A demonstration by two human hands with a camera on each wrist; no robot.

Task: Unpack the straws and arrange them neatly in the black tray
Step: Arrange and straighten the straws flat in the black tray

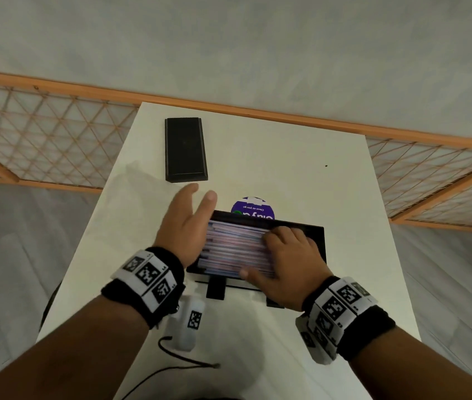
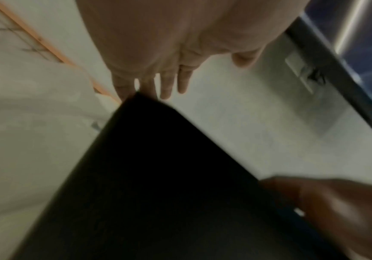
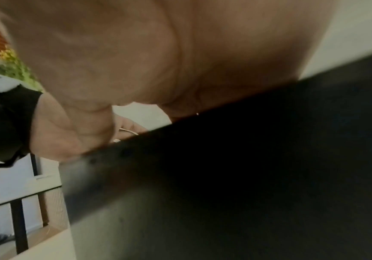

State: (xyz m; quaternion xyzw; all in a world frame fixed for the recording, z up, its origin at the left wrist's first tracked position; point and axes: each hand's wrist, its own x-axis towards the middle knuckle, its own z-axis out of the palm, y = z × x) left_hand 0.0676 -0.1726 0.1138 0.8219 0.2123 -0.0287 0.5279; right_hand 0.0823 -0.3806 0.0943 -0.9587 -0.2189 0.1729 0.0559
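Note:
A black tray (image 1: 319, 241) sits mid-table, filled with a row of pale pink and blue wrapped straws (image 1: 234, 246) lying lengthwise. My left hand (image 1: 188, 220) stands edge-on at the tray's left end, its fingers (image 2: 165, 84) straight and pointing away from me. My right hand (image 1: 286, 255) lies palm down on the right half of the straws, fingers bent onto them and thumb along the near rim. In the wrist views the tray (image 2: 158, 176) is a dark blurred mass under my right palm (image 3: 158, 52).
A second long black box (image 1: 185, 150) lies at the far left of the white table (image 1: 301, 174). A purple round sticker (image 1: 253, 207) shows behind the tray. A white device with a cable (image 1: 188, 324) sits near me. A wooden lattice rail (image 1: 55, 134) runs behind the table.

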